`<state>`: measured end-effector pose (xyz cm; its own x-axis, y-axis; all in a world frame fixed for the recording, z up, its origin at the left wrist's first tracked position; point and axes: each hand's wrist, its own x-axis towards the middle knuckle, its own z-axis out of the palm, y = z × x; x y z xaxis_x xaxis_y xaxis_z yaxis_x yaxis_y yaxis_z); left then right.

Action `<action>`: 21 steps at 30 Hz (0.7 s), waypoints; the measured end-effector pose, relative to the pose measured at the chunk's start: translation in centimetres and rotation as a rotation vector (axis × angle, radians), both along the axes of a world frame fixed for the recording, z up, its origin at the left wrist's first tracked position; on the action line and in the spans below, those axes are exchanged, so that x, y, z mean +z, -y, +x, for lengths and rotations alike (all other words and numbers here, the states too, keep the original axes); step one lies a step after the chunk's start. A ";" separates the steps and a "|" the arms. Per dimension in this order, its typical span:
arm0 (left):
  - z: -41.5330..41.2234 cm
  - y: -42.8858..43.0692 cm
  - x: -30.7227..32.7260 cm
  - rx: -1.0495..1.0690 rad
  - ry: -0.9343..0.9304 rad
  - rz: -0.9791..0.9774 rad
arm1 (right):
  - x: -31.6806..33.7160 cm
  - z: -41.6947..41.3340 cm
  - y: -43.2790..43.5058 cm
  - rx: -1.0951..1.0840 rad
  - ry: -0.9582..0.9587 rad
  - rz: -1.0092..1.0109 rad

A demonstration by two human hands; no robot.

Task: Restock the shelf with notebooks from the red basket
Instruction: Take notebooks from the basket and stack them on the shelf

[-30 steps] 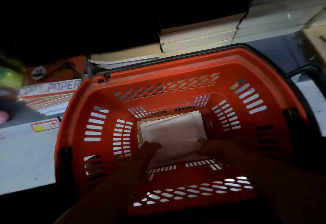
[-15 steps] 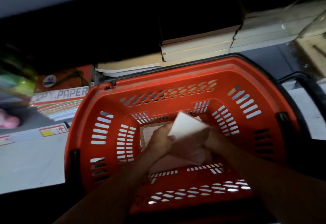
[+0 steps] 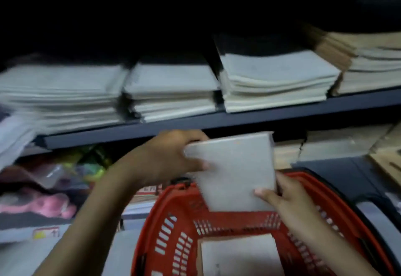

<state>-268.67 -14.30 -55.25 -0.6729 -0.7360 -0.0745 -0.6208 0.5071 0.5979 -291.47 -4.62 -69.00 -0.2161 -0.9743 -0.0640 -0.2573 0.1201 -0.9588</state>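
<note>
Both your left hand (image 3: 173,158) and right hand (image 3: 288,197) grip a notebook (image 3: 234,171) above the red basket (image 3: 173,221), just below the shelf (image 3: 195,123) edge.

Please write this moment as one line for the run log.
phase: lift toward shelf | left hand + right hand: hold notebook above red basket | more notebooks in basket

A dark shelf (image 3: 217,121) runs across the middle of the frame, tilting up toward the right. Four stacks of pale notebooks lie directly on it: a blurred one at far left (image 3: 60,95), a second (image 3: 171,93), a third (image 3: 275,84), and, at far right, what looks like brown-edged paper (image 3: 368,63).
</note>
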 end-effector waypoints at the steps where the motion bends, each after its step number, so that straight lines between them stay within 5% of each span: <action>1: 1.3 -0.3 1.9 0.040 -0.129 0.052 | 2.5 0.7 0.1 0.005 0.030 -0.068; 5: 4.6 -0.9 4.6 0.311 -0.767 0.084 | 11.2 4.0 1.1 0.051 0.105 -0.284; 9: 4.3 -0.7 4.2 0.409 -1.067 0.028 | 17.3 7.2 4.4 -0.086 0.170 -0.440; 15: 3.3 2.1 3.0 0.548 -0.790 -0.423 | 20.5 9.1 13.4 -0.278 -0.130 -0.442; 21: 1.9 3.4 3.5 0.618 -0.316 -0.505 | 19.3 10.2 14.7 -0.100 -0.587 -0.208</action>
